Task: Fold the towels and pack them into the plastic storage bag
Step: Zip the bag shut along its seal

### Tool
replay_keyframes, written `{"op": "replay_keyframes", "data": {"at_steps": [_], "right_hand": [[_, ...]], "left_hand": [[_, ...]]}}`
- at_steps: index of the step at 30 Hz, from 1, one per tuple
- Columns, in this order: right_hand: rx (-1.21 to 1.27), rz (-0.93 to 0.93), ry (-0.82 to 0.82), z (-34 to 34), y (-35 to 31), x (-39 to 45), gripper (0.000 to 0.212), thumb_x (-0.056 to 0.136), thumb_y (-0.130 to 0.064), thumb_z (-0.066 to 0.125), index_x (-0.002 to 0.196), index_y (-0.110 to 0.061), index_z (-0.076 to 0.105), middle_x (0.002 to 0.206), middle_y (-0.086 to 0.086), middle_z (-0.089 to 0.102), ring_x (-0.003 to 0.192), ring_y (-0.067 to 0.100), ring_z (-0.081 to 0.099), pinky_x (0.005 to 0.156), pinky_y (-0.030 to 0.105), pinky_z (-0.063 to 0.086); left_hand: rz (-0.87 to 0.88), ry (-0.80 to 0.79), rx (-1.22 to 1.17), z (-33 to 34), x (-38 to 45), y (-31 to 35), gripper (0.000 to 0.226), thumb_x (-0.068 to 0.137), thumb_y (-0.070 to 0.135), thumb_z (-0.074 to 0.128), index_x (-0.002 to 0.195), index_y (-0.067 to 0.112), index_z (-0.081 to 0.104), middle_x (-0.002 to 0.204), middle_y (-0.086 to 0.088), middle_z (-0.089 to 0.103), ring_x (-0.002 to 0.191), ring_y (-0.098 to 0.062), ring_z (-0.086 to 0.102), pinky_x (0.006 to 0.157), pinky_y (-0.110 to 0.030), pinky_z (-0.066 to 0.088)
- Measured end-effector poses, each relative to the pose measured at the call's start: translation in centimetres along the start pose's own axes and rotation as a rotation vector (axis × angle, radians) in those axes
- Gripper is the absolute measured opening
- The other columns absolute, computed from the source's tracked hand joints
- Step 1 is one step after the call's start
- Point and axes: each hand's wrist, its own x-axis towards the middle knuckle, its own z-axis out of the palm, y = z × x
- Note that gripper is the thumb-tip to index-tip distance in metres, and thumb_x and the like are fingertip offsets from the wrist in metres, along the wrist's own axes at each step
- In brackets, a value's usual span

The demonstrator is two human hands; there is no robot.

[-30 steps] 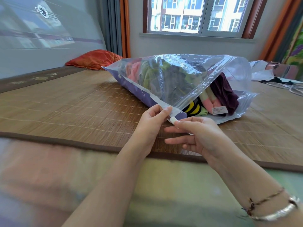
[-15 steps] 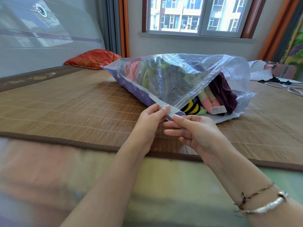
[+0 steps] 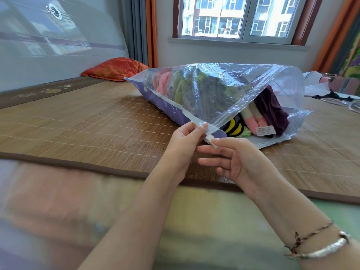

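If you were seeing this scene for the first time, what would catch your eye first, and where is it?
The big clear plastic storage bag stuffed with folded colourful towels lies mid-frame on the woven bamboo mat, its mouth gaping open on the right. At its near corner the left hand pinches the bag's seal edge while the right hand pinches a small white slider clip. An orange-red cushion sits far left.

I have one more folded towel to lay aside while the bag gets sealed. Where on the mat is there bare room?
The woven mat is bare left of the plastic bag, from the orange pillow down to the brown edging. It also shows bare right of the right hand. Crowded: the far right, with cables and more plastic.
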Motion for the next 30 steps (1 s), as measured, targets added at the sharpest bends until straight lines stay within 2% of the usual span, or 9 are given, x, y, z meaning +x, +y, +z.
{"op": "replay_keyframes", "data": {"at_steps": [7,12,15,18,20,23,25,27,30], "right_hand": [[0.021,-0.015,0.014,0.1,0.0,-0.2,0.012,0.092,-0.015,0.052,0.1,-0.014,0.06,0.09,0.006,0.076,0.069,0.018,0.073,0.055,0.024,0.037],[0.033,-0.028,0.015,-0.2,0.0,-0.3,0.011,0.092,-0.015,0.051,0.098,-0.014,0.059,0.089,0.006,0.076,0.068,0.018,0.073,0.054,0.024,0.037],[0.007,-0.049,0.023,-0.4,0.1,-0.1,0.004,0.091,-0.015,0.057,0.094,-0.014,0.058,0.086,0.008,0.076,0.059,0.015,0.07,0.052,0.022,0.04],[0.012,-0.105,0.091,-0.6,0.4,0.4,0.008,0.085,-0.012,0.068,0.085,-0.011,0.06,0.074,0.005,0.072,0.049,0.007,0.056,0.045,0.018,0.043],[0.051,-0.149,0.137,-0.6,0.5,0.6,0.009,0.081,-0.01,0.072,0.084,-0.011,0.063,0.07,0.001,0.065,0.054,0.005,0.052,0.048,0.017,0.046],[0.082,-0.209,0.169,-0.4,0.9,0.7,0.013,0.084,-0.01,0.07,0.078,-0.013,0.058,0.085,0.006,0.067,0.078,0.01,0.064,0.055,0.019,0.049],[0.055,-0.257,0.19,-0.1,1.1,0.7,0.018,0.087,-0.006,0.066,0.076,-0.013,0.054,0.087,0.009,0.069,0.086,0.015,0.069,0.053,0.021,0.049],[-0.035,-0.316,0.22,0.0,1.0,0.7,0.016,0.088,-0.004,0.065,0.078,-0.01,0.053,0.081,0.008,0.072,0.079,0.016,0.072,0.047,0.02,0.046],[-0.211,-0.393,0.265,-0.3,0.9,0.7,0.016,0.088,-0.007,0.066,0.076,-0.01,0.056,0.074,0.006,0.074,0.059,0.006,0.066,0.045,0.013,0.041]], "left_hand": [[0.024,-0.026,0.004,0.3,-0.3,0.4,0.021,0.097,0.015,0.052,0.077,0.011,0.055,0.05,0.011,0.056,0.048,0.0,0.053,0.054,-0.014,0.043],[0.041,-0.017,0.03,0.3,-0.5,0.5,0.016,0.097,0.015,0.052,0.084,0.008,0.057,0.05,0.013,0.055,0.047,0.002,0.049,0.054,-0.014,0.041],[0.045,0.001,0.051,0.3,-0.4,0.4,0.021,0.097,0.016,0.053,0.076,0.012,0.056,0.05,0.014,0.052,0.048,0.001,0.046,0.059,-0.018,0.038],[0.048,0.007,0.07,0.4,-0.5,0.5,0.027,0.097,0.015,0.052,0.07,0.015,0.052,0.047,0.014,0.048,0.046,0.001,0.044,0.057,-0.017,0.037],[0.047,0.017,0.07,0.5,-0.6,0.4,0.025,0.097,0.017,0.052,0.072,0.013,0.051,0.048,0.014,0.045,0.045,0.0,0.041,0.056,-0.016,0.036],[0.052,0.032,0.081,0.6,-0.5,-0.2,0.016,0.096,0.021,0.054,0.085,0.01,0.053,0.057,0.007,0.039,0.051,-0.003,0.037,0.06,-0.021,0.033],[0.05,0.031,0.072,0.4,-0.3,-0.3,0.018,0.096,0.021,0.054,0.083,0.01,0.052,0.058,0.005,0.038,0.053,-0.004,0.04,0.062,-0.023,0.034],[0.044,0.018,0.057,0.3,-0.2,-0.4,0.022,0.096,0.022,0.055,0.076,0.014,0.051,0.058,0.004,0.039,0.056,-0.008,0.043,0.063,-0.024,0.037],[0.046,0.011,0.062,0.2,-0.4,0.0,0.017,0.096,0.022,0.055,0.084,0.011,0.053,0.057,0.004,0.039,0.055,-0.007,0.04,0.06,-0.021,0.035]]}}
